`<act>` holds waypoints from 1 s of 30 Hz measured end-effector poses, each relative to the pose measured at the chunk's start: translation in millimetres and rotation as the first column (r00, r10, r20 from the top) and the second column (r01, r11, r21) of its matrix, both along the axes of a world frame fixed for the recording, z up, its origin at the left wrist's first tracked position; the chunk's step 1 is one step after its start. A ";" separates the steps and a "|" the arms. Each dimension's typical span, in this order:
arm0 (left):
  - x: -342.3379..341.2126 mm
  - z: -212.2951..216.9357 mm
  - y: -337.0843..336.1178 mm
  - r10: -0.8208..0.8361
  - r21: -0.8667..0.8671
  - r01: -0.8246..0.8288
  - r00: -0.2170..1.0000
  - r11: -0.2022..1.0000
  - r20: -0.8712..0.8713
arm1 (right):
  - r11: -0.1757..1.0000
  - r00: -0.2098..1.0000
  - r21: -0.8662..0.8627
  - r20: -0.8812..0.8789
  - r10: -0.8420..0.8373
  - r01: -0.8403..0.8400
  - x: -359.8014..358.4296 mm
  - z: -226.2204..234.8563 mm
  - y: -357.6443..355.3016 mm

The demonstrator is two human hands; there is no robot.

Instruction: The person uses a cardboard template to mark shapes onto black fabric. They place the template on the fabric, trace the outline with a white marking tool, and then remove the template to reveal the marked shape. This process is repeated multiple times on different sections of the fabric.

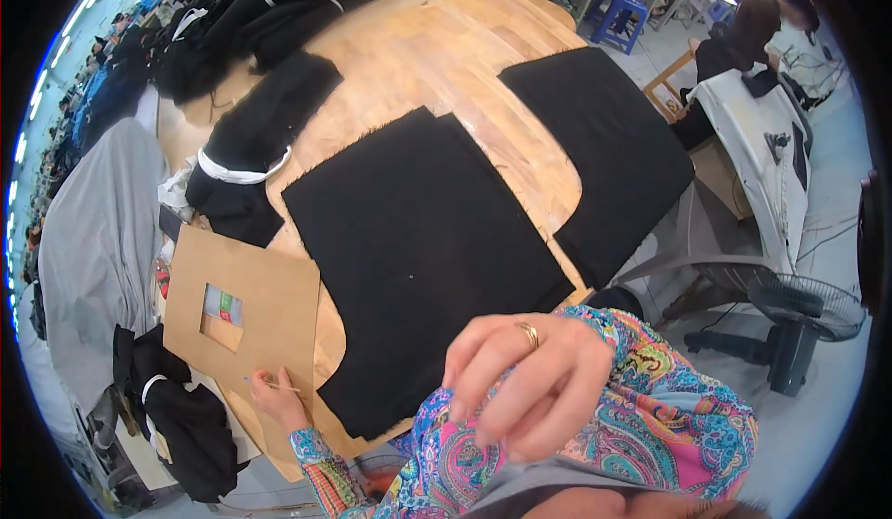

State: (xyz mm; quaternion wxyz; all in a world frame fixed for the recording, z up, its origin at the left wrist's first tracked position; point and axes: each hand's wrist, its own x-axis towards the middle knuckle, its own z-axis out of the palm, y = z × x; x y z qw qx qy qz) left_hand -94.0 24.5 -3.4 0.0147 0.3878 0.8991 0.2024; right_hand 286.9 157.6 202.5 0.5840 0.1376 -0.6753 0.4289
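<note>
My left hand (276, 396) rests at the lower edge of a brown cardboard pattern piece (279, 301), its fingers closed on a thin pencil-like stick (283, 387). The cardboard has a rectangular cut-out, and a small grey, green and red item (223, 305) shows in it. My right hand (534, 384), with gold rings on one finger, is raised close in front of me, its fingers curled together. Whatever those fingertips may hold is hidden. Beyond my hands a stack of black cut fabric (418, 231) lies flat on the wooden table (437, 36).
More black fabric panels (604, 147) hang over the table's right edge. Tied black bundles (265, 129) lie at the left and back. Grey cloth (102, 249) drapes at far left. A fan (790, 324) stands on the right, near a sewing station (753, 138) and a seated person (743, 40).
</note>
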 end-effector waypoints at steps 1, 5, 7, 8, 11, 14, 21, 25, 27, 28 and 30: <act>-6.2 3.6 1.5 0.096 -0.015 -0.097 0.994 0.995 -0.046 | 1.000 1.000 0.020 -0.005 -0.020 0.020 -4.1 0.8 -0.1; -29.1 12.4 0.7 0.303 -0.025 -0.306 0.950 0.952 -0.074 | 0.988 0.989 -0.057 -0.034 -0.144 0.142 -5.4 17.3 -15.2; -46.3 10.4 -4.5 0.316 0.027 -0.316 0.949 0.948 0.005 | 0.987 0.987 -0.032 -0.020 -0.159 0.158 -6.8 20.2 -19.8; -52.6 5.4 -8.0 0.300 0.057 -0.302 0.953 0.951 0.048 | 0.985 0.985 -0.021 -0.013 -0.170 0.170 -6.1 20.2 -21.2; -89.0 -6.8 -13.1 0.232 0.148 -0.247 0.966 0.958 0.113 | 0.972 0.949 -0.068 0.242 -0.204 0.226 -7.5 -25.5 -8.9; -105.2 -21.7 -11.2 0.220 0.138 -0.249 0.955 0.959 0.197 | 0.814 0.353 0.384 0.759 -0.547 0.435 -14.1 -127.8 -7.6; -129.8 -27.6 8.0 0.288 0.176 -0.353 0.906 0.919 0.310 | 0.763 -0.024 0.532 0.826 -0.563 0.367 -36.2 -202.5 -31.6; -135.9 -25.6 18.3 0.234 0.235 -0.410 0.811 0.881 0.536 | 0.753 -0.004 0.546 0.810 -0.586 0.367 -37.2 -199.2 -31.9; -141.9 -24.8 20.5 0.122 0.257 -0.379 0.738 0.889 0.664 | 0.758 0.014 0.556 0.803 -0.595 0.341 -43.3 -202.6 -33.9; -142.2 -28.3 20.8 0.094 0.300 -0.402 0.718 0.865 0.690 | 0.761 0.020 0.560 0.801 -0.598 0.327 -46.4 -202.8 -34.7; -138.9 -30.9 24.0 0.033 0.382 -0.451 0.680 0.806 0.733 | 0.765 0.075 0.555 0.792 -0.606 0.326 -52.9 -199.2 -33.4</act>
